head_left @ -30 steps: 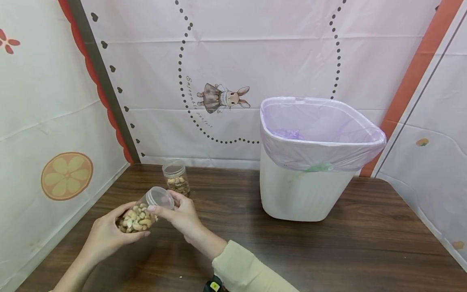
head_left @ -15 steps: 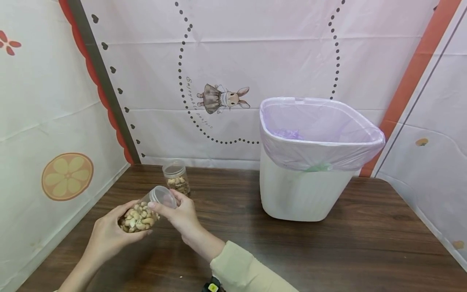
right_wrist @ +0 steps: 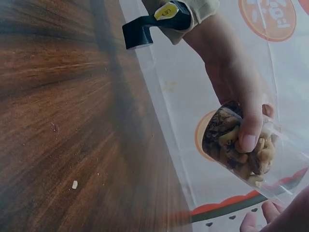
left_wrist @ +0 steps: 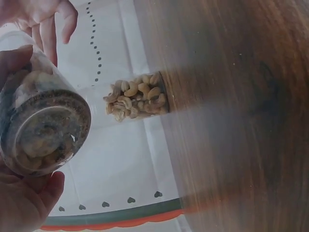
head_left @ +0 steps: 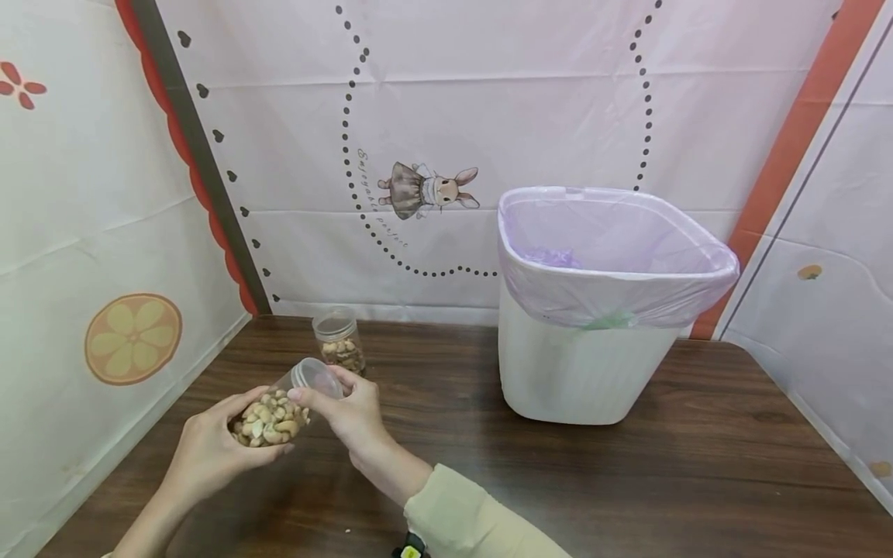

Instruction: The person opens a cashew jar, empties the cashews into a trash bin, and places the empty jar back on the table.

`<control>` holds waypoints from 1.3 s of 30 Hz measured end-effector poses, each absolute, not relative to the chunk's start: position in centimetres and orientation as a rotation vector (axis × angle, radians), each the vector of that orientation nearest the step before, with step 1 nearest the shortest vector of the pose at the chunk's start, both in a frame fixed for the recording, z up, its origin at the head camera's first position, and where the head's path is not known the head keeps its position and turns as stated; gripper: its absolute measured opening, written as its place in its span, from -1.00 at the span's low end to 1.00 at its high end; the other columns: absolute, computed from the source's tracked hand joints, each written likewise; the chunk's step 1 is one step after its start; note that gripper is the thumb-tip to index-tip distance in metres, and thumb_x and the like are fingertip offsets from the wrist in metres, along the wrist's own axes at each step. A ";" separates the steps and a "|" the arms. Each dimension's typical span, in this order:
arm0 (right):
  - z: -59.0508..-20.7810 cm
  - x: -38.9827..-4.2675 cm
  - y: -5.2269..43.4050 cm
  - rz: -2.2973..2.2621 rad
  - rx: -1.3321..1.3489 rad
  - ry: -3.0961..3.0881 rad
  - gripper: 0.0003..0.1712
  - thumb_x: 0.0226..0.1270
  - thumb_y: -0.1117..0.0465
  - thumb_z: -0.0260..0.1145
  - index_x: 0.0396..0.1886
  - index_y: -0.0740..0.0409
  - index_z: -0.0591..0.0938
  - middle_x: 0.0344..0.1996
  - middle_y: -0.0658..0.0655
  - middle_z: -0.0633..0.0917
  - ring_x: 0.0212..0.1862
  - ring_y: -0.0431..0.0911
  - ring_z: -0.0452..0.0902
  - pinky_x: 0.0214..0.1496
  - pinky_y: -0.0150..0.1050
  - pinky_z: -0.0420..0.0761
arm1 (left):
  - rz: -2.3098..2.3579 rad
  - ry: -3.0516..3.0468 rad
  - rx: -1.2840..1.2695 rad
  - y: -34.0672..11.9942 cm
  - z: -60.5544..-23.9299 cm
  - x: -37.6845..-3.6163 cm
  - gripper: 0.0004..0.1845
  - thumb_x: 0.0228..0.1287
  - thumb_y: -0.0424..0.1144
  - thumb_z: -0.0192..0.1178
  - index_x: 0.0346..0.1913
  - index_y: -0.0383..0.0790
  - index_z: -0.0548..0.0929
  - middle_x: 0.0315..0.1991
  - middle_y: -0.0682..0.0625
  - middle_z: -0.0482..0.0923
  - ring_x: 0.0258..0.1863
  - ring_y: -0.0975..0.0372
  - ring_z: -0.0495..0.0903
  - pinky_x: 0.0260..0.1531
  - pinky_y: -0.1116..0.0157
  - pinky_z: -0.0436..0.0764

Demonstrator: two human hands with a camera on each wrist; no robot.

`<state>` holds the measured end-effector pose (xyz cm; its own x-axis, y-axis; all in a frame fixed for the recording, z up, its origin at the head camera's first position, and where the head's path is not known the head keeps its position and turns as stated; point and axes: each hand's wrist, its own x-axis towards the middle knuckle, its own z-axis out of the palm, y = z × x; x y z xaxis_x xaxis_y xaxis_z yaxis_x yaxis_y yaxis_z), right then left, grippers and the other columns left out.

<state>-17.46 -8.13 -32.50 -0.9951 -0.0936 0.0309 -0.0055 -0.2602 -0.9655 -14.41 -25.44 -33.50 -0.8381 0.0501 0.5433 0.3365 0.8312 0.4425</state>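
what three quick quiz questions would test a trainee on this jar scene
1. True or false: the left hand grips the jar of cashews.
2. What does the right hand pinch? A) lid B) bin C) second jar
3. Fill in: the second jar stands on the ___.

Key: 1 true; 2 A; 3 table.

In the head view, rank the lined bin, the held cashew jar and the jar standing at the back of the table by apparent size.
1. White bin with purple liner, by far the largest.
2. Cashew jar gripped by the left hand, its lid held by the right hand.
3. Standing nut jar.
The last two look alike; the held one is nearer, so that order is unsure.
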 end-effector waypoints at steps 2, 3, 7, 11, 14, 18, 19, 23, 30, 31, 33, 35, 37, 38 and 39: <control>-32.6 -17.5 -8.1 -2.453 -0.120 1.865 -0.51 -0.18 0.21 0.50 -0.12 0.15 0.63 -0.29 0.03 0.67 -0.27 -0.22 0.53 -0.21 -0.35 0.52 | -0.747 -2.494 -0.287 -25.5 -33.5 -14.5 -0.16 -0.60 -0.04 0.60 -0.04 -0.33 0.60 -0.24 -0.23 0.63 -0.41 0.40 0.48 -0.53 0.42 0.47; -32.6 -17.5 -8.1 -2.461 -0.121 1.856 -0.52 -0.18 0.21 0.50 -0.14 0.14 0.64 -0.30 0.04 0.67 -0.28 -0.23 0.53 -0.22 -0.36 0.52 | -0.754 -2.499 -0.287 -25.5 -33.5 -14.5 -0.16 -0.60 -0.04 0.60 -0.04 -0.33 0.60 -0.25 -0.23 0.63 -0.42 0.41 0.48 -0.53 0.42 0.47; -32.7 -17.5 -8.2 -2.483 -0.161 1.855 -0.58 -0.18 0.21 0.49 -0.21 0.15 0.66 -0.36 0.02 0.68 -0.34 -0.24 0.52 -0.26 -0.37 0.52 | -0.781 -2.517 -0.283 -25.5 -33.5 -14.6 -0.16 -0.59 -0.05 0.60 -0.04 -0.35 0.59 -0.26 -0.24 0.64 -0.43 0.45 0.47 -0.54 0.44 0.47; -32.8 -17.5 -8.2 -2.494 -0.187 1.862 -0.63 -0.18 0.22 0.49 -0.25 0.14 0.67 -0.43 -0.03 0.67 -0.40 -0.26 0.50 -0.30 -0.39 0.50 | -0.791 -2.527 -0.284 -25.6 -33.6 -14.6 -0.16 -0.59 -0.05 0.60 -0.04 -0.36 0.59 -0.27 -0.24 0.64 -0.43 0.47 0.47 -0.53 0.45 0.46; -33.0 -17.4 -8.2 -2.507 -0.203 1.862 -0.66 -0.17 0.24 0.49 -0.28 0.12 0.68 -0.45 -0.04 0.66 -0.42 -0.28 0.49 -0.33 -0.40 0.50 | -0.795 -2.538 -0.284 -25.6 -33.6 -14.6 -0.15 -0.59 -0.05 0.59 -0.03 -0.36 0.59 -0.27 -0.23 0.64 -0.43 0.46 0.47 -0.51 0.44 0.46; -33.1 -17.4 -8.2 -2.529 -0.225 1.864 -0.68 -0.17 0.24 0.49 -0.30 0.12 0.68 -0.46 -0.04 0.67 -0.46 -0.29 0.48 -0.35 -0.41 0.49 | -0.789 -2.552 -0.282 -25.5 -33.6 -14.7 -0.15 -0.58 -0.04 0.59 -0.04 -0.36 0.60 -0.29 -0.22 0.65 -0.44 0.45 0.47 -0.51 0.42 0.46; -33.1 -17.4 -8.2 -2.534 -0.227 1.865 -0.67 -0.18 0.24 0.49 -0.30 0.13 0.68 -0.47 -0.03 0.67 -0.47 -0.29 0.47 -0.36 -0.42 0.49 | -0.785 -2.555 -0.280 -25.5 -33.6 -14.7 -0.15 -0.59 -0.03 0.59 -0.04 -0.36 0.60 -0.29 -0.22 0.65 -0.44 0.44 0.47 -0.51 0.42 0.46; -33.2 -17.4 -8.3 -2.550 -0.235 1.871 -0.66 -0.19 0.23 0.49 -0.30 0.14 0.68 -0.47 -0.03 0.67 -0.48 -0.30 0.48 -0.37 -0.43 0.50 | -0.779 -2.569 -0.272 -25.6 -33.6 -14.7 -0.14 -0.58 -0.02 0.59 -0.03 -0.36 0.59 -0.30 -0.23 0.65 -0.45 0.43 0.47 -0.52 0.41 0.45; -33.2 -17.3 -7.7 -2.516 -0.472 1.910 -0.64 -0.17 0.27 0.48 -0.25 0.11 0.67 -0.42 0.01 0.68 -0.44 -0.31 0.52 -0.37 -0.43 0.53 | -0.989 -2.640 -0.318 -25.6 -33.9 -14.4 -0.18 -0.40 -0.14 0.55 0.06 -0.44 0.51 -0.29 -0.20 0.63 -0.49 0.41 0.48 -0.56 0.39 0.48; -33.2 -17.3 -7.6 -2.502 -0.533 1.916 -0.64 -0.15 0.28 0.48 -0.23 0.10 0.67 -0.39 0.03 0.69 -0.42 -0.32 0.53 -0.37 -0.43 0.54 | -1.028 -2.646 -0.326 -25.5 -33.9 -14.3 -0.19 -0.37 -0.17 0.54 0.07 -0.46 0.50 -0.29 -0.20 0.62 -0.49 0.41 0.48 -0.56 0.38 0.49; -33.0 -17.4 -7.4 -2.472 -0.641 1.916 -0.62 -0.13 0.28 0.46 -0.19 0.10 0.66 -0.34 0.07 0.70 -0.40 -0.33 0.54 -0.37 -0.42 0.56 | -1.088 -2.648 -0.338 -25.5 -33.8 -14.1 -0.20 -0.33 -0.22 0.53 0.08 -0.48 0.48 -0.27 -0.21 0.62 -0.49 0.41 0.50 -0.56 0.38 0.50; -32.8 -17.5 -7.2 -2.464 -0.660 1.900 -0.61 -0.11 0.29 0.46 -0.17 0.11 0.65 -0.31 0.09 0.70 -0.38 -0.33 0.55 -0.36 -0.42 0.56 | -1.057 -2.645 -0.334 -25.4 -33.7 -14.0 -0.20 -0.34 -0.20 0.53 0.08 -0.46 0.49 -0.26 -0.20 0.62 -0.48 0.42 0.49 -0.56 0.38 0.49; -32.6 -17.5 -7.1 -2.453 -0.659 1.884 -0.60 -0.10 0.29 0.45 -0.16 0.11 0.65 -0.30 0.11 0.69 -0.38 -0.34 0.54 -0.37 -0.44 0.55 | -1.039 -2.646 -0.326 -25.5 -33.5 -14.0 -0.20 -0.35 -0.19 0.53 0.08 -0.45 0.49 -0.26 -0.19 0.61 -0.49 0.42 0.48 -0.56 0.39 0.48; -32.6 -17.5 -7.1 -2.448 -0.656 1.875 -0.60 -0.10 0.30 0.45 -0.15 0.11 0.65 -0.30 0.10 0.69 -0.38 -0.34 0.54 -0.36 -0.44 0.55 | -1.031 -2.650 -0.323 -25.6 -33.4 -14.0 -0.20 -0.35 -0.18 0.53 0.08 -0.43 0.50 -0.27 -0.18 0.62 -0.49 0.42 0.48 -0.56 0.39 0.49; -32.6 -17.5 -7.1 -2.446 -0.657 1.864 -0.60 -0.09 0.31 0.45 -0.15 0.12 0.64 -0.30 0.10 0.69 -0.38 -0.34 0.54 -0.36 -0.44 0.54 | -1.017 -2.655 -0.322 -25.6 -33.4 -13.9 -0.20 -0.35 -0.17 0.53 0.08 -0.43 0.50 -0.28 -0.17 0.62 -0.50 0.42 0.48 -0.57 0.39 0.48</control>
